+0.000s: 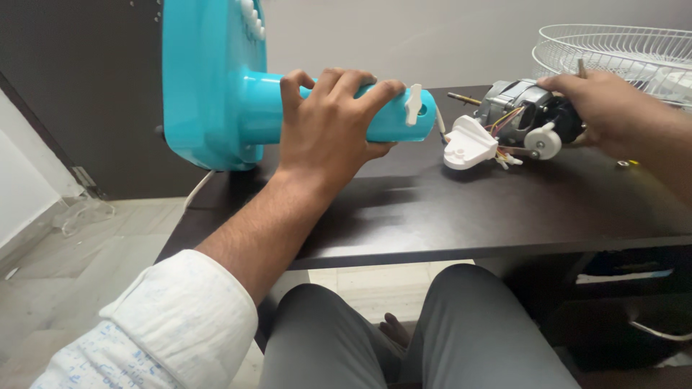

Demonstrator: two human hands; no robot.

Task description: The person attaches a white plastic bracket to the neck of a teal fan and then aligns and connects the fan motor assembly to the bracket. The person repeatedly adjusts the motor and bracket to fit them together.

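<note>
I see my left hand (333, 119) wrapped around the blue fan stand (288, 108), which lies on its side on the dark tabletop (447, 209). Just past its end sits a white plastic piece (470, 142). My right hand (602, 108) grips the fan motor (522, 115). Behind it rests a white wire grille (620, 50).

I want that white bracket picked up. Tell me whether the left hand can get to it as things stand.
Probably yes, but not at once: the left hand is wrapped around the turquoise fan stand. The white bracket lies just beyond the stand's end on the dark table, nothing between them.
</note>
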